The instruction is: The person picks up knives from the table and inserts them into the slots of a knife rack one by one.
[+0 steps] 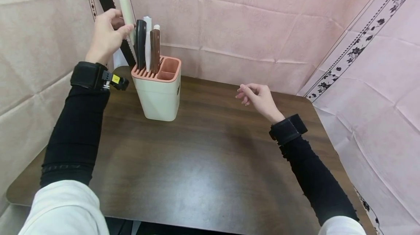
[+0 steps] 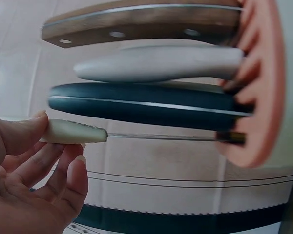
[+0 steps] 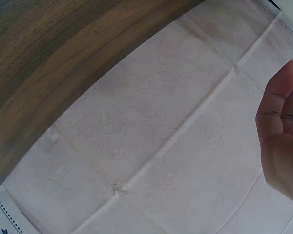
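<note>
My left hand (image 1: 106,36) pinches the pale green handle of a knife (image 1: 126,6) between thumb and fingers, at the left end of a knife block (image 1: 157,98). In the left wrist view the knife's thin blade (image 2: 161,137) runs from the handle to the outermost slot, its tip end hidden there. The handle sits farther out from the block than its neighbours. Beside it stand a black-handled knife (image 1: 141,42), a white-handled knife (image 1: 147,43) and a brown wooden-handled knife (image 1: 155,51). My right hand (image 1: 260,100) hovers over the table's right side, fingers loosely curled, holding nothing.
The block has a pink slotted top with an open compartment (image 1: 168,68) on its right. It stands near the back left of a brown wooden table (image 1: 183,155). Pink cloth (image 1: 246,31) hangs behind the table and along both sides.
</note>
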Available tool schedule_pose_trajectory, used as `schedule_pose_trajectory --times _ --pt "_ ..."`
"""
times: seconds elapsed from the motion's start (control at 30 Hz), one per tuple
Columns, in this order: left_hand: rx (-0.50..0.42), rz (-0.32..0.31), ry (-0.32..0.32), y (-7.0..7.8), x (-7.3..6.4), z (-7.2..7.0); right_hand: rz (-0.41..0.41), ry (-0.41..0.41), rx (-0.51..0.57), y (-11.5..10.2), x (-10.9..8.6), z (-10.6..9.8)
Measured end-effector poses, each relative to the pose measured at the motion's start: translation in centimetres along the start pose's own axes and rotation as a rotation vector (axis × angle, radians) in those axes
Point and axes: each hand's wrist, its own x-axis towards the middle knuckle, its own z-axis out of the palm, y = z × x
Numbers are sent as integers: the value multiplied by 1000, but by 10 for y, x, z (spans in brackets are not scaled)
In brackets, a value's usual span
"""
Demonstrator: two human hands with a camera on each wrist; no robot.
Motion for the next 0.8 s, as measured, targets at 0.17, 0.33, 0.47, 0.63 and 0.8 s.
schedule_pose_trajectory --times 0.17,0.33,0.47,0.63,0.8 --pt "36 -27 -28 -11 2 4 12 4 -8 2 -2 1" --pt "14 -48 -47 -19 1 8 11 7 -3 3 -3 1" --pt "-21 -101 -77 -20 -3 8 9 -2 1 4 -5 0" --pt "-44 -111 -113 -22 -7 7 7 -5 -2 11 -6 -1" --pt "7 -119 -148 -26 -10 8 15 7 3 33 -3 -3"
